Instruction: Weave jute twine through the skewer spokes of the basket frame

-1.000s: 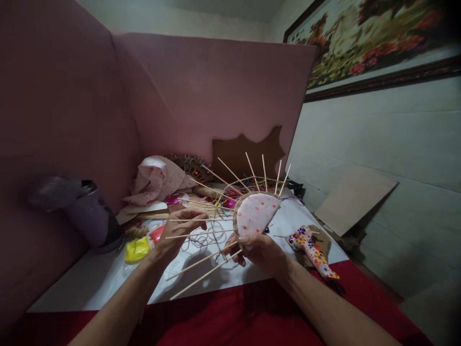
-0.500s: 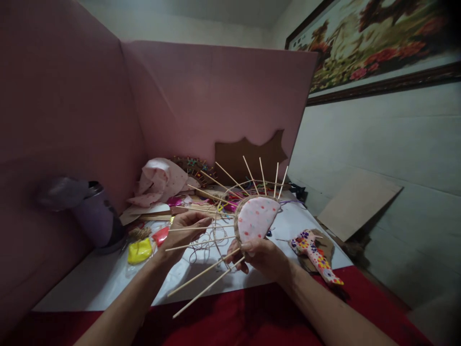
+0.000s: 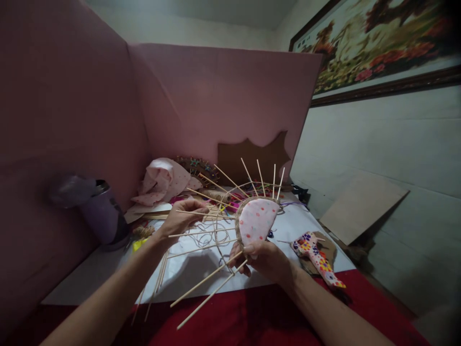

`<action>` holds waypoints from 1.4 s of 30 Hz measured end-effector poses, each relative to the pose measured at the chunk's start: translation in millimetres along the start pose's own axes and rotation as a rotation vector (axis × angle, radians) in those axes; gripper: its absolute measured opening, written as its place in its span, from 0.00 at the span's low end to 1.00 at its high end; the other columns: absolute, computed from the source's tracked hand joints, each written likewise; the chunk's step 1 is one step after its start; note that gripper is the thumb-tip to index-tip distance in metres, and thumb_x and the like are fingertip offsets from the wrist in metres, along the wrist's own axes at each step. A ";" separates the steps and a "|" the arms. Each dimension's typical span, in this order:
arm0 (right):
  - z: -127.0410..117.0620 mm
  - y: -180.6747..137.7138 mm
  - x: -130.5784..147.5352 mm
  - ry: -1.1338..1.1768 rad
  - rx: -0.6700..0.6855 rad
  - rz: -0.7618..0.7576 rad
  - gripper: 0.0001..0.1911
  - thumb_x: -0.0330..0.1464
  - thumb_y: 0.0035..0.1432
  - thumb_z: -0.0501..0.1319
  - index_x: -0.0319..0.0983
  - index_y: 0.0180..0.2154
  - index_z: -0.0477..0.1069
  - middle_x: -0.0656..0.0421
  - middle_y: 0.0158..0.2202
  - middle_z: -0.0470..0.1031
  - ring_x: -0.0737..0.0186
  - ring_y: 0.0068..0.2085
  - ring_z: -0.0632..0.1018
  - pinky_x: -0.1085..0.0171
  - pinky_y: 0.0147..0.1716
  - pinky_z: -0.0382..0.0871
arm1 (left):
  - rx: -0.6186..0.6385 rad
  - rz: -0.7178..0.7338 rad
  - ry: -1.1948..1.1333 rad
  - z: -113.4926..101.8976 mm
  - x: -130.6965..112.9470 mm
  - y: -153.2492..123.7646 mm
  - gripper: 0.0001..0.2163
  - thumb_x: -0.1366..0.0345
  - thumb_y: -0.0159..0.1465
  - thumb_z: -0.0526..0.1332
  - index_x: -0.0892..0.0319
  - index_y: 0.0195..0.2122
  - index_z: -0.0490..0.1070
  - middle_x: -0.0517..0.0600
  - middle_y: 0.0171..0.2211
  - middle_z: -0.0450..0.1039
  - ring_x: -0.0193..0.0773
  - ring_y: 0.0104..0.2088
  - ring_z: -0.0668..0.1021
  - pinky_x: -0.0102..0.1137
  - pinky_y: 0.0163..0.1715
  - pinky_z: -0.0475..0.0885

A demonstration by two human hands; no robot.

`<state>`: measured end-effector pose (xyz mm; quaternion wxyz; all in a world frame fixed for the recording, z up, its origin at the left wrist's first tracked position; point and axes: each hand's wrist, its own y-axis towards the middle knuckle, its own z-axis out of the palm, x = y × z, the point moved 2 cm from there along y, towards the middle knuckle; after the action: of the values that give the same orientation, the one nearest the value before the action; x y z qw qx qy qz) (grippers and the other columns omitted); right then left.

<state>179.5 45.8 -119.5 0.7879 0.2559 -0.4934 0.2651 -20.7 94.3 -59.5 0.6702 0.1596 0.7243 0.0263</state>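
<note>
My right hand [image 3: 261,262] grips the lower edge of a half-round piece [image 3: 256,221] covered in pale spotted fabric, its curved rim wrapped in twine. Thin wooden sticks [image 3: 207,278] fan out from that rim. A loose arc of twine [image 3: 217,235] crosses the sticks a little way out from the fabric. To the left, my left hand [image 3: 187,216] has thumb and fingers pinched together at one of the upper left sticks. What exactly lies between those fingertips is partly hidden.
A purple tumbler [image 3: 104,211] stands at left near crumpled spotted fabric [image 3: 163,180]. Loose twine [image 3: 209,235] and a yellow packet [image 3: 142,244] lie on the white sheet [image 3: 86,283]. At right is a flower-patterned stuffed shape [image 3: 319,259]; brown cardboard [image 3: 248,156] leans behind.
My left hand has moved up and slightly left, to a higher stick. Several loose sticks now show below my left wrist. My right hand still holds the fabric piece.
</note>
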 end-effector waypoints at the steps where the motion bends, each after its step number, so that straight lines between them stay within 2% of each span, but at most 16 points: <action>1: 0.0 0.2 0.0 0.002 -0.003 -0.001 0.18 0.34 0.46 0.54 0.28 0.30 0.77 0.48 0.29 0.77 0.67 0.25 0.71 0.69 0.20 0.59 | 0.015 0.008 0.028 -2.8 -3.3 2.8 0.10 0.60 0.48 0.67 0.62 0.23 0.71 0.44 0.16 0.64 0.25 0.16 0.62 0.23 0.15 0.54; 4: 0.4 0.7 0.5 0.000 -0.010 -0.002 0.18 0.34 0.46 0.54 0.28 0.30 0.77 0.49 0.29 0.77 0.67 0.24 0.70 0.70 0.20 0.59 | 0.053 0.052 0.137 -11.2 -11.4 10.7 0.09 0.62 0.47 0.68 0.63 0.24 0.74 0.48 0.20 0.69 0.29 0.20 0.68 0.25 0.20 0.62; 9: 0.3 0.3 1.8 0.016 -0.038 0.000 0.17 0.34 0.45 0.54 0.28 0.30 0.76 0.48 0.29 0.77 0.67 0.24 0.70 0.69 0.21 0.59 | 0.105 0.118 0.362 -27.4 -19.4 19.8 0.06 0.66 0.46 0.68 0.61 0.25 0.77 0.50 0.22 0.74 0.34 0.23 0.72 0.26 0.22 0.65; 14: -2.2 0.3 0.8 0.011 -0.043 0.006 0.17 0.34 0.46 0.53 0.29 0.29 0.76 0.47 0.31 0.77 0.66 0.25 0.71 0.68 0.21 0.57 | 0.111 0.156 0.561 -46.9 -34.0 25.2 0.05 0.65 0.45 0.68 0.60 0.20 0.77 0.49 0.17 0.72 0.31 0.18 0.69 0.25 0.18 0.61; 18: -2.5 0.8 -0.4 -0.004 -0.055 0.028 0.17 0.34 0.45 0.54 0.29 0.30 0.76 0.48 0.30 0.78 0.67 0.24 0.70 0.68 0.21 0.57 | 0.158 0.260 0.763 -53.1 -52.2 24.9 0.05 0.63 0.49 0.65 0.57 0.23 0.78 0.48 0.17 0.73 0.31 0.18 0.68 0.25 0.20 0.60; 20: -1.5 0.8 -0.4 -0.017 -0.062 0.044 0.18 0.34 0.45 0.54 0.29 0.30 0.77 0.48 0.30 0.78 0.67 0.24 0.70 0.68 0.21 0.57 | 0.176 0.323 0.906 -50.8 -62.0 22.4 0.06 0.61 0.51 0.64 0.56 0.23 0.78 0.47 0.17 0.72 0.31 0.19 0.68 0.26 0.20 0.59; 24: 0.7 0.8 -0.3 -0.069 -0.040 0.069 0.17 0.34 0.46 0.54 0.30 0.29 0.77 0.49 0.31 0.78 0.67 0.24 0.70 0.68 0.21 0.57 | 0.105 0.442 1.143 -38.1 -78.5 16.2 0.08 0.58 0.52 0.63 0.55 0.22 0.77 0.47 0.17 0.71 0.31 0.19 0.67 0.28 0.22 0.56; 28: 1.1 0.9 -1.5 -0.106 -0.032 0.078 0.18 0.34 0.46 0.53 0.29 0.30 0.77 0.48 0.30 0.78 0.67 0.24 0.71 0.69 0.21 0.58 | 0.076 0.512 1.312 -22.4 -83.5 14.2 0.09 0.56 0.54 0.61 0.53 0.23 0.76 0.47 0.17 0.70 0.33 0.19 0.66 0.29 0.23 0.52; 36: 4.9 1.2 0.3 -0.082 -0.075 0.116 0.16 0.34 0.44 0.55 0.29 0.27 0.76 0.50 0.28 0.78 0.67 0.23 0.72 0.69 0.20 0.58 | 0.115 0.566 1.413 -0.6 -79.1 17.4 0.10 0.57 0.58 0.58 0.54 0.28 0.77 0.50 0.23 0.75 0.35 0.21 0.68 0.30 0.24 0.51; 42: 4.5 1.6 0.3 -0.084 -0.049 0.096 0.17 0.33 0.44 0.54 0.28 0.28 0.76 0.49 0.28 0.78 0.67 0.23 0.72 0.70 0.20 0.60 | 0.112 0.547 1.496 -2.8 -78.3 21.2 0.11 0.57 0.58 0.57 0.52 0.31 0.78 0.50 0.27 0.77 0.37 0.24 0.71 0.30 0.25 0.52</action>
<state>175.7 44.0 -117.2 0.7588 0.2234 -0.5443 0.2793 -15.3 94.1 21.5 -0.0326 0.3050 0.9174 0.2535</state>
